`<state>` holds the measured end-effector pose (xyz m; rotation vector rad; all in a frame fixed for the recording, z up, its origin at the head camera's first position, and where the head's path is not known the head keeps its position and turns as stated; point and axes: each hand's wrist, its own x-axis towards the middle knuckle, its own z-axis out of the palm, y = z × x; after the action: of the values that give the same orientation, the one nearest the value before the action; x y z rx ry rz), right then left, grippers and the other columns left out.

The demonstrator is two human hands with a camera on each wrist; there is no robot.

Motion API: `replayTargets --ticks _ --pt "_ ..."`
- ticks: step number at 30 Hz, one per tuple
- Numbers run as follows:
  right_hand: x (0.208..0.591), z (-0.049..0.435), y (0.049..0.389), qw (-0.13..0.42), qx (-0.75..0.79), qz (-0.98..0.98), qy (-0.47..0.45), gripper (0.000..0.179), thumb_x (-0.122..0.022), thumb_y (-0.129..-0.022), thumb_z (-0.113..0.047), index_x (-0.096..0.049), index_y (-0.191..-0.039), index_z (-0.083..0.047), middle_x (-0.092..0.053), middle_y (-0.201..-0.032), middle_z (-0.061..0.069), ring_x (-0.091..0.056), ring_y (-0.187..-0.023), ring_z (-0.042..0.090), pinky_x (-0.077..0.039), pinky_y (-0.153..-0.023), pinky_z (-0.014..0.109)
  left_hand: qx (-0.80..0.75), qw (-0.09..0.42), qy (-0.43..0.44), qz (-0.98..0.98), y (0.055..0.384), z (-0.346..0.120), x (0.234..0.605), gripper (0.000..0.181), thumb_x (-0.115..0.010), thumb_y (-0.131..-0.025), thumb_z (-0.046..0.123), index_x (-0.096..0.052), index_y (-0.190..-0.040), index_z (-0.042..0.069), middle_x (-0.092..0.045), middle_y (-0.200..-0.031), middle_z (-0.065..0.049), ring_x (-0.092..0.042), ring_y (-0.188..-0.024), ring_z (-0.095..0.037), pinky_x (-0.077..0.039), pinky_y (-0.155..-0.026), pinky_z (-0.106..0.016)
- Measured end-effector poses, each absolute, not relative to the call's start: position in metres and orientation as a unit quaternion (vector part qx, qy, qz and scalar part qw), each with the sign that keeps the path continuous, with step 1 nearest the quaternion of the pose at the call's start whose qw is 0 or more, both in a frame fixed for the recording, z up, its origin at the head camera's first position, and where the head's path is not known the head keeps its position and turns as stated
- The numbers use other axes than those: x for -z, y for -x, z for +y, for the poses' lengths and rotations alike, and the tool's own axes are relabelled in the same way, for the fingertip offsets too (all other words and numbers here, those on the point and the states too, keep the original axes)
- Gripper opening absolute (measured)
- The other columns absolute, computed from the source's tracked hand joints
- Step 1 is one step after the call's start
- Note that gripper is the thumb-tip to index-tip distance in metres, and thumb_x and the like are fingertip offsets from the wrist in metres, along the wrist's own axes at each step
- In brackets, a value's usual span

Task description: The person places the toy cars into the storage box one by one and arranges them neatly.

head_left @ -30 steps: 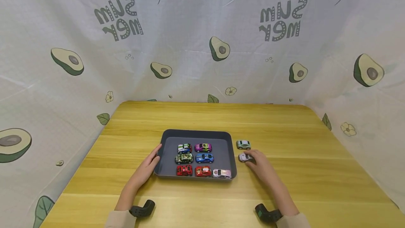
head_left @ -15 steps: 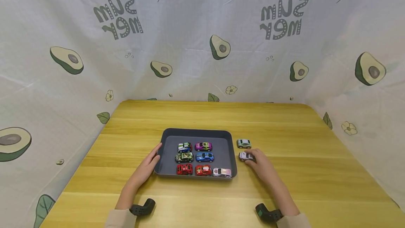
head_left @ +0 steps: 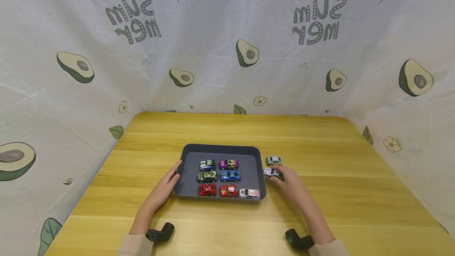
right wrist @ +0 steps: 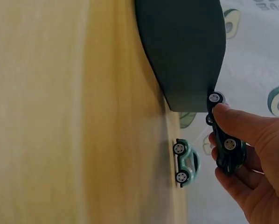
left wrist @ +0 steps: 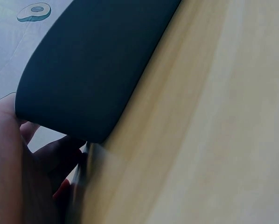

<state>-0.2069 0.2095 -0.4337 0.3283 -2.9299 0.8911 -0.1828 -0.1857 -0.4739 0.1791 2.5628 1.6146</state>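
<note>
My right hand (head_left: 288, 180) pinches a small white toy car (head_left: 271, 172) between thumb and fingers, just right of the grey tray (head_left: 220, 150). In the right wrist view this toy car (right wrist: 222, 135) is off the tabletop, its wheels showing, near the tray's wall (right wrist: 184, 51). A pale green toy car (head_left: 273, 160) stands on the table just beyond it. My left hand (head_left: 164, 187) rests against the tray's left side, fingers extended along the rim; in the left wrist view the hand (left wrist: 18, 163) touches the tray's corner (left wrist: 83, 93), its fingertips partly hidden.
Inside the tray stand several toy cars, among them a purple one (head_left: 228, 164), a blue one (head_left: 230, 176), a red one (head_left: 207, 190) and a white-pink one (head_left: 249, 193). The wooden table (head_left: 220, 228) runs to a printed curtain (head_left: 213, 50) behind.
The right hand has lifted the white toy car off the table and shifted it slightly left and away, toward the tray's right rim. The left hand stays in place.
</note>
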Motion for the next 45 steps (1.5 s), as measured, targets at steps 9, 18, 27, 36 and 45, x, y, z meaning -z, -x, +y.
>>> replayTargets --ticks 9,18,27,36,45 --pt "0.428 0.206 0.209 0.057 -0.285 -0.949 -0.125 0.037 -0.062 -0.083 -0.009 -0.056 -0.118 0.004 -0.055 -0.118 0.029 -0.050 -0.111 0.045 -0.040 -0.095 0.055 -0.530 0.051 -0.058 0.844 0.183 -0.186 0.474 0.050 -0.034 -0.098 0.035 -0.021 -0.146 0.025 -0.016 -0.153 -0.010 -0.017 -0.139 -0.034 -0.015 -0.112 -0.053" --pt "0.420 0.189 0.208 0.101 -0.284 -0.940 -0.159 0.037 -0.067 -0.079 -0.008 -0.060 -0.113 0.002 -0.061 -0.112 0.023 -0.055 -0.106 0.039 -0.045 -0.091 0.050 -0.532 0.051 -0.062 0.843 0.183 -0.187 0.475 0.051 -0.034 -0.098 0.037 -0.021 -0.146 0.024 -0.016 -0.152 -0.011 -0.017 -0.139 -0.034 -0.016 -0.112 -0.053" --pt "0.415 0.163 0.205 0.081 -0.270 -0.946 -0.159 0.038 -0.067 -0.081 -0.014 -0.059 -0.117 -0.006 -0.059 -0.119 0.017 -0.053 -0.113 0.035 -0.043 -0.096 0.049 -0.537 0.046 -0.060 0.840 0.183 -0.188 0.474 0.050 -0.035 -0.099 0.033 -0.021 -0.146 0.024 -0.016 -0.152 -0.011 -0.016 -0.139 -0.033 -0.014 -0.113 -0.052" --pt "0.423 0.147 0.208 0.116 -0.251 -0.940 -0.200 0.036 -0.069 -0.079 -0.016 -0.062 -0.113 -0.008 -0.064 -0.113 0.009 -0.058 -0.108 0.029 -0.045 -0.094 0.045 -0.539 0.049 -0.063 0.838 0.184 -0.188 0.475 0.050 -0.035 -0.098 0.035 -0.022 -0.145 0.024 -0.016 -0.153 -0.010 -0.015 -0.140 -0.032 -0.013 -0.113 -0.051" --pt "0.438 0.145 0.210 0.099 -0.206 -0.949 -0.217 0.035 -0.071 -0.076 -0.019 -0.064 -0.109 -0.009 -0.067 -0.105 0.005 -0.061 -0.101 0.022 -0.035 -0.096 0.047 -0.541 0.050 -0.065 0.837 0.183 -0.187 0.474 0.050 -0.035 -0.099 0.033 -0.021 -0.146 0.023 -0.015 -0.153 -0.010 -0.015 -0.140 -0.032 -0.014 -0.113 -0.051"
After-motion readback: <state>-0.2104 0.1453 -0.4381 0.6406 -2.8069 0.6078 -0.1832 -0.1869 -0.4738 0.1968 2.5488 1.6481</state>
